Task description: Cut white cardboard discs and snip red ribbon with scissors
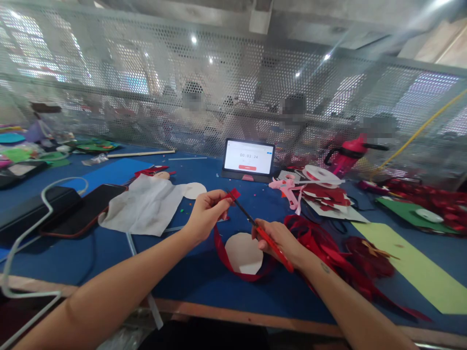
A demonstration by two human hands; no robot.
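My left hand (208,212) pinches a red ribbon (221,253) near its end, above the blue table. The ribbon hangs from those fingers and curves round a white paper circle (243,253) on the tabletop. Scissors (274,247) with red handles are gripped in my right hand (280,239). Their dark blades point up and left and meet the ribbon's end at my left fingertips; whether they cut into it cannot be made out. Beside my right forearm lies a heap of red ribbon (321,248).
A tablet (248,158) showing a timer stands at the back. A pink glue gun (288,188) and a ribbon spool (321,176) lie right of it. To the left are a white cloth (144,206) and a phone (85,210). Yellow paper (412,262) lies at right.
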